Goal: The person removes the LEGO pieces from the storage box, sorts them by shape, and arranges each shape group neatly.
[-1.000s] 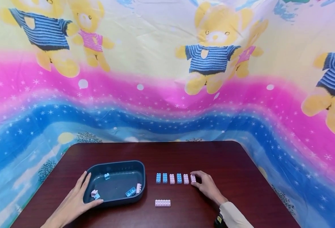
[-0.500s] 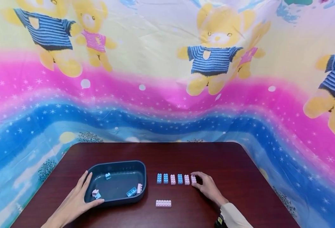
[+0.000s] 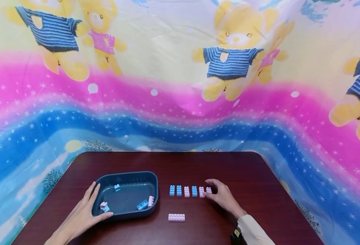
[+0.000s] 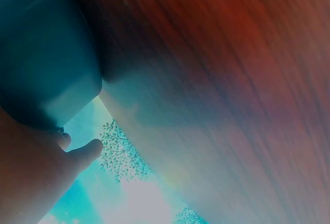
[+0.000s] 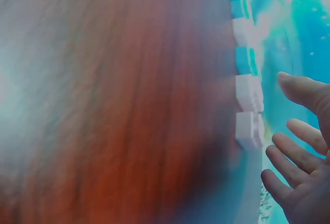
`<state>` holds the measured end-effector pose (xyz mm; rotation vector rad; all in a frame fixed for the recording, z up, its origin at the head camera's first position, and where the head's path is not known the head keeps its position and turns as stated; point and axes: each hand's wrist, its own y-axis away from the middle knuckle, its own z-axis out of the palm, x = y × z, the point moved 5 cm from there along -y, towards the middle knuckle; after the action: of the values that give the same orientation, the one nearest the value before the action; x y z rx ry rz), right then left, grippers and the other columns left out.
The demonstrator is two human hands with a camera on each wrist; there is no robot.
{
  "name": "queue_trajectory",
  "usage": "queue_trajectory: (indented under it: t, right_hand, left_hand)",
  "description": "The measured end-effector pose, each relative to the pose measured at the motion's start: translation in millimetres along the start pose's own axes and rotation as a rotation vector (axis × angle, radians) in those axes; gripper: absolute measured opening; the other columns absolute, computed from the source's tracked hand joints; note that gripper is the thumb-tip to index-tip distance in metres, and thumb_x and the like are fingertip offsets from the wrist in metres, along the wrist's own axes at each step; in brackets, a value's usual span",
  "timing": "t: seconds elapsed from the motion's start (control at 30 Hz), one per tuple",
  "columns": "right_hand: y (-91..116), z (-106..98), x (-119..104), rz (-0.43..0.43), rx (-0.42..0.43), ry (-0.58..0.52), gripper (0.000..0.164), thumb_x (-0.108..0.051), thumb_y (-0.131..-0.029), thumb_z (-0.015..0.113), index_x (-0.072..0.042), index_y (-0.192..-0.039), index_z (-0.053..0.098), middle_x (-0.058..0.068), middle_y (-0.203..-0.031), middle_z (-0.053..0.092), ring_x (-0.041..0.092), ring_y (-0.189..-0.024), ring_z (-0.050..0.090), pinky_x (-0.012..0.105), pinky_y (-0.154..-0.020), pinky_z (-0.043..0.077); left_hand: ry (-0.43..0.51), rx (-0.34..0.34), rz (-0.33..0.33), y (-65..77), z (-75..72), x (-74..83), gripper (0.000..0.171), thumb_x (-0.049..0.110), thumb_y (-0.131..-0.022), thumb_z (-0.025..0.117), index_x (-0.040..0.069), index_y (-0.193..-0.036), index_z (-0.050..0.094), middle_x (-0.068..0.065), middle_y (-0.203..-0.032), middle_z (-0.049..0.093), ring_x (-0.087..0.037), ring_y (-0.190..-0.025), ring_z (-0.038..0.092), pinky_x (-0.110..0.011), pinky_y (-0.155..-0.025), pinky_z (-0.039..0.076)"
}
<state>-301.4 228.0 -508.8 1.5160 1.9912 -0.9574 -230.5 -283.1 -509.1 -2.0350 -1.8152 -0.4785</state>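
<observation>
A row of building blocks with studs on top, blue and pink, stands on the table. My right hand [image 3: 224,197] hovers over the row's right end, its fingers spread. Its thumb overlaps the last pink block [image 3: 209,189] in the head view; the right wrist view shows the fingers apart from that pink block [image 5: 247,130]. Left of it come another pink block [image 3: 201,192], a blue block [image 3: 194,191], a pink block [image 3: 186,192] and two blue blocks [image 3: 175,190]. My left hand [image 3: 79,214] grips the left corner of a dark tray [image 3: 125,173], thumb along the near rim.
Several blocks lie in the tray, among them a blue block [image 3: 142,205] and a pink block [image 3: 150,200]. A longer pink block [image 3: 176,217] lies nearer the front on the dark wooden table [image 3: 223,163]. A printed curtain [image 3: 167,112] hangs behind.
My right hand has let go of the last pink block and lifted a little, its fingers spreading. That block stays at the row's end. The left hand keeps its hold on the tray.
</observation>
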Motion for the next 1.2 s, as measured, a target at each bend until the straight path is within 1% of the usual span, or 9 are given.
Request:
queue_trajectory:
  t: [0.23,0.3,0.43,0.53,0.77,0.9,1.0,1.13,1.2]
  right_hand:
    - [-6.7,7.9,-16.0,-0.022,-0.008,-0.023,0.045,-0.011,-0.090,0.085,-0.003,-0.132,0.070,0.014,-0.130,0.069,0.035,-0.117,0.066,0.053,-0.100,0.055]
    - [-10.0,11.5,-22.5,-0.021,-0.019,-0.030,0.045,-0.011,-0.091,0.084,-0.002,-0.133,0.070,0.015,-0.131,0.069,0.035,-0.110,0.068,0.051,-0.094,0.057]
    - [-18.0,21.0,-38.8,-0.039,-0.054,-0.032,0.047,-0.015,-0.093,0.083,0.000,-0.135,0.069,0.016,-0.133,0.068,0.036,-0.114,0.067,0.052,-0.095,0.057]
    - [-24.3,29.2,-54.1,-0.079,-0.075,-0.033,0.046,-0.016,-0.094,0.082,0.000,-0.135,0.069,0.015,-0.133,0.068,0.037,-0.123,0.064,0.055,-0.102,0.053]
    - [-37.9,53.6,-100.2,-0.225,-0.126,-0.039,0.043,-0.016,-0.095,0.082,0.002,-0.132,0.070,0.015,-0.130,0.071,0.033,-0.123,0.066,0.052,-0.103,0.053]
    - [-42.8,69.6,-123.0,-0.236,-0.187,-0.056,0.043,-0.019,-0.096,0.081,-0.003,-0.134,0.070,0.012,-0.133,0.070,0.031,-0.125,0.064,0.051,-0.104,0.053]
    - [-46.7,79.0,-137.5,-0.243,-0.211,-0.061,0.041,-0.019,-0.097,0.080,-0.005,-0.134,0.070,0.011,-0.134,0.069,0.032,-0.126,0.063,0.052,-0.104,0.052]
    - [-52.2,89.7,-154.6,-0.277,-0.228,-0.080,0.039,-0.016,-0.097,0.079,-0.002,-0.133,0.071,0.013,-0.132,0.070,0.034,-0.125,0.064,0.054,-0.104,0.052]
    - [-53.9,96.1,-161.4,-0.281,-0.250,-0.090,0.040,-0.016,-0.098,0.078,-0.002,-0.134,0.070,0.013,-0.133,0.070,0.033,-0.124,0.064,0.052,-0.104,0.052]
  left_hand:
    - [-0.007,0.000,-0.012,2.5,-0.4,-1.7,0.125,0.069,-0.088,0.074,0.001,-0.169,0.007,-0.031,-0.170,0.007,-0.066,-0.141,0.031,-0.082,-0.097,0.038]
    - [-0.007,-0.001,-0.014,3.1,-0.7,-2.0,0.125,0.069,-0.088,0.074,0.001,-0.169,0.007,-0.031,-0.170,0.007,-0.066,-0.141,0.031,-0.082,-0.097,0.038]
    - [-0.004,-0.004,-0.018,4.6,-1.3,-2.5,0.125,0.069,-0.088,0.074,0.001,-0.169,0.006,-0.031,-0.170,0.006,-0.066,-0.141,0.030,-0.082,-0.097,0.038]
    - [-0.004,-0.002,-0.017,5.2,-1.7,-2.8,0.125,0.068,-0.088,0.074,0.002,-0.170,0.006,-0.031,-0.170,0.006,-0.065,-0.141,0.030,-0.082,-0.097,0.038]
    - [0.002,-0.004,-0.016,5.6,-1.9,-3.4,0.124,0.067,-0.089,0.074,0.002,-0.170,0.006,-0.031,-0.170,0.005,-0.065,-0.142,0.030,-0.081,-0.099,0.038]
    - [0.014,-0.005,-0.012,5.0,-1.6,-2.2,0.124,0.066,-0.089,0.074,0.002,-0.169,0.006,-0.031,-0.170,0.005,-0.065,-0.142,0.031,-0.080,-0.099,0.039]
    - [0.017,0.000,-0.009,3.9,-1.4,-0.4,0.123,0.066,-0.089,0.074,0.003,-0.170,0.005,-0.030,-0.171,0.005,-0.065,-0.142,0.031,-0.080,-0.100,0.039]
    - [0.021,0.007,-0.001,2.7,-1.4,1.8,0.123,0.066,-0.089,0.075,0.004,-0.170,0.005,-0.028,-0.172,0.004,-0.064,-0.142,0.030,-0.081,-0.100,0.038]
    - [0.020,0.011,0.003,2.6,-2.0,2.5,0.123,0.065,-0.089,0.075,0.004,-0.170,0.005,-0.028,-0.172,0.005,-0.065,-0.142,0.031,-0.081,-0.099,0.038]
